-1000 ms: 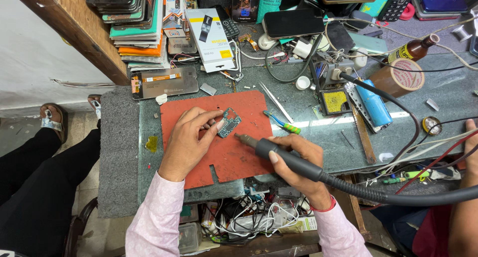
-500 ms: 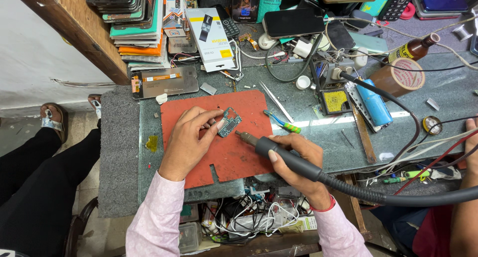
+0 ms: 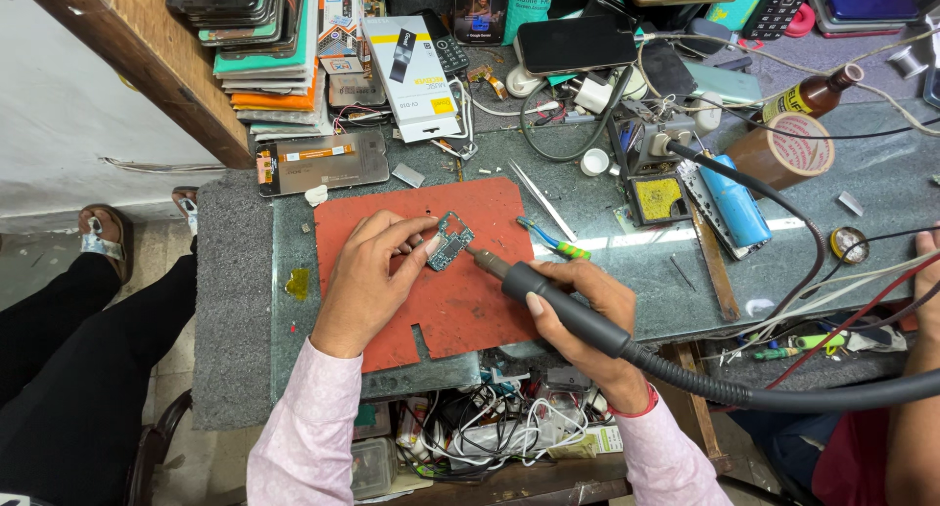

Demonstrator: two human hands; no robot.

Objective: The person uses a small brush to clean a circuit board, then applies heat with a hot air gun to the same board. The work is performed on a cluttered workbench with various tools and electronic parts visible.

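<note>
Two hands: both at work over the red mat (image 3: 450,300), middle of the frame.
Left hand (image 3: 367,276): fingertips pinched on the left edge of a small circuit board (image 3: 448,241), propping it tilted off the mat.
Right hand (image 3: 578,305): fingers wrapped around the black handle of a hot-air tool (image 3: 548,295); its metal nozzle points at the board's lower right corner, just beside it; whether it touches cannot be told.
Board, place: centre of the frame, above the mat's upper middle.
Board, handling: likely very light, thin and stiff, with tiny parts on its face; probably fragile and hot near the nozzle.
Board, hold: best taken by its bare edges, on the side away from the nozzle, as the left fingertips have it.
Tool, handling: rigid handle, but the thick ribbed hose (image 3: 783,393) running to the lower right likely drags on it.
Nearby: tweezers (image 3: 541,200) and a green-handled tool (image 3: 553,241) right of the mat; a phone screen part (image 3: 323,163) at upper left.
Other person: an arm (image 3: 920,369) at the right edge.
</note>
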